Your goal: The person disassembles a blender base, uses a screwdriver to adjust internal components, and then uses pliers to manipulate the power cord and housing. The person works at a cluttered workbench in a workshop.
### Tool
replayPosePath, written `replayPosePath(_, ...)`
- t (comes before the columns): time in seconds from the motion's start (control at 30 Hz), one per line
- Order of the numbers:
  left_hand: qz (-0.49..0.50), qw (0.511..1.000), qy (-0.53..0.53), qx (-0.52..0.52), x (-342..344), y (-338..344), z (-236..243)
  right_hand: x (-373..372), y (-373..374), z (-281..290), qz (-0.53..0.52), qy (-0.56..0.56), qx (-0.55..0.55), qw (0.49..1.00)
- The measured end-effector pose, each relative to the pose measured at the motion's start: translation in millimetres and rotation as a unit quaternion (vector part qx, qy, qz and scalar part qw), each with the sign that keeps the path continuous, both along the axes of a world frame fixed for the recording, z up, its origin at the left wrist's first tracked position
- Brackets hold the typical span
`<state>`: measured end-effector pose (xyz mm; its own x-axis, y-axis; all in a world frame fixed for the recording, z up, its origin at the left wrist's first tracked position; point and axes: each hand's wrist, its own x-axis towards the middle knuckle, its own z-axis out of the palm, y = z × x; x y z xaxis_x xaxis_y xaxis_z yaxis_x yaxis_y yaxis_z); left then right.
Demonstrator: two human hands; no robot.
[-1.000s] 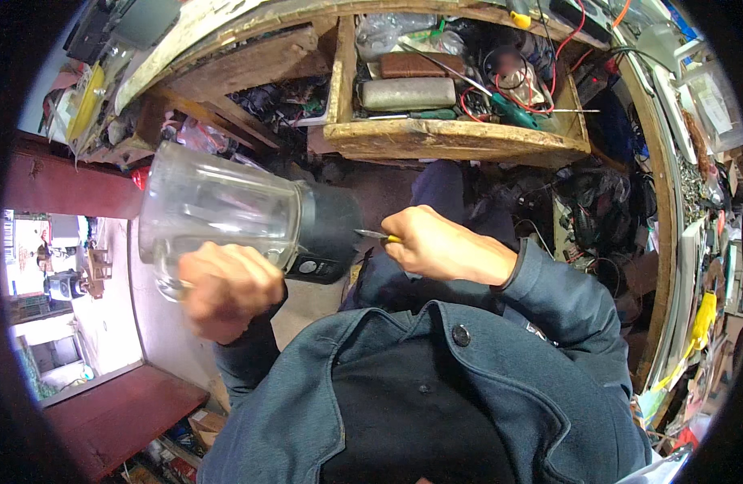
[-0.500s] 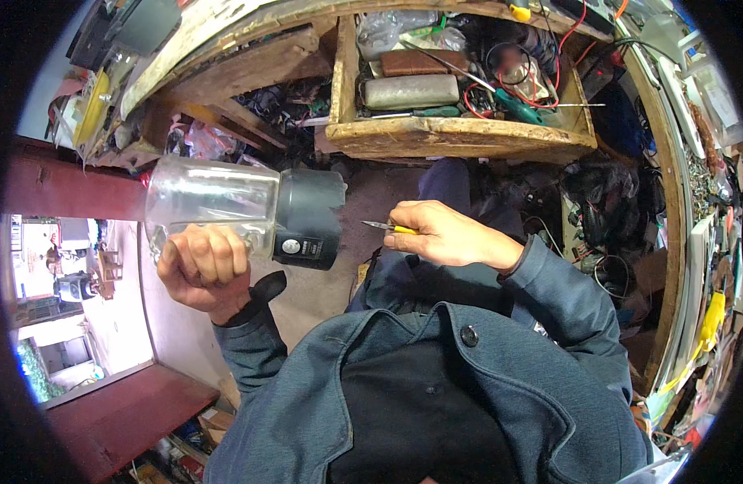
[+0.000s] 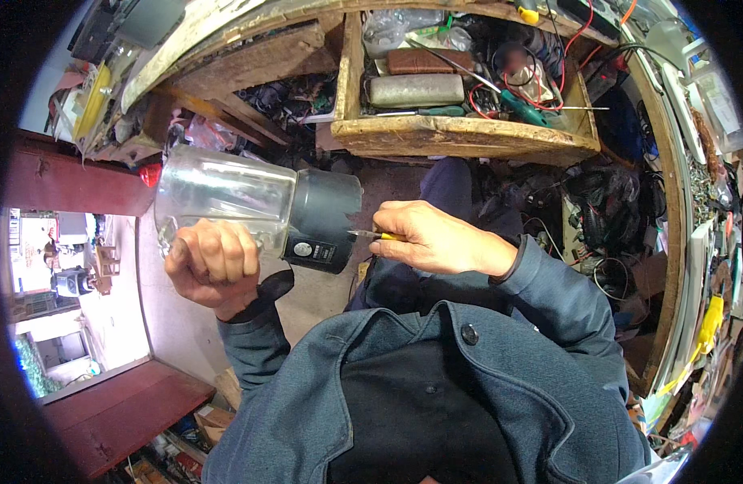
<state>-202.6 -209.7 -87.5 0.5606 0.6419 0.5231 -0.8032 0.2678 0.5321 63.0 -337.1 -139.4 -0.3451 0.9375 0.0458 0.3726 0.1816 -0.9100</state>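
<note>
A blender lies on its side in the air before me, its clear jug [image 3: 226, 187] to the left and its black base [image 3: 327, 211] to the right. My left hand [image 3: 214, 262] is closed around the jug's handle, which the fingers mostly hide. A round silver spot and small markings show on the base's near side. The base's right edge looks jagged. Closed in my right hand [image 3: 444, 238] are small pliers with yellow grips [image 3: 392, 237]. Their pointed metal jaws face left, right at the base's edge; whether they touch it I cannot tell.
Beyond my hands, a pulled-out wooden drawer [image 3: 468, 137] holds a brown case, a grey case [image 3: 416, 91], a green-handled screwdriver [image 3: 523, 107] and red wires. Black bags and cables [image 3: 601, 194] crowd the right. A dark red ledge [image 3: 129, 407] stands at the lower left by an opening.
The blender has moved slightly to the right with my left hand. My right hand has shifted left, bringing the pliers' tips up to the base's edge.
</note>
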Motion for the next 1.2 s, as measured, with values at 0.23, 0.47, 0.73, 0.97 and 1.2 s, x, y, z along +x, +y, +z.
replayPosePath(0.23, 0.008, 1.0, 0.015, -0.001, 5.6, -10.8, 3.0, -3.9, -4.0, 1.6, -0.027, -0.02, -0.011, 0.999)
replayPosePath(0.47, 0.026, 0.995, 0.078, 0.062, 20.3, -24.6, 18.3, -9.2, -6.2, -1.6, -0.114, -0.065, -0.092, 0.987)
replayPosePath(0.73, 0.094, 0.937, 0.228, 0.247, 42.5, -54.0, 14.6, -19.8, -9.5, 8.1, -0.123, -0.286, -0.004, 0.95)
replayPosePath(0.97, 0.153, 0.95, 0.185, 0.199, 46.4, -45.7, 20.9, -7.6, -15.5, 0.3, -0.144, -0.245, 0.008, 0.959)
replayPosePath(1.2, 0.055, 0.992, 0.079, 0.078, 15.9, -19.7, 24.1, 13.8, 0.0, -36.2, -0.045, 0.105, -0.137, 0.984)
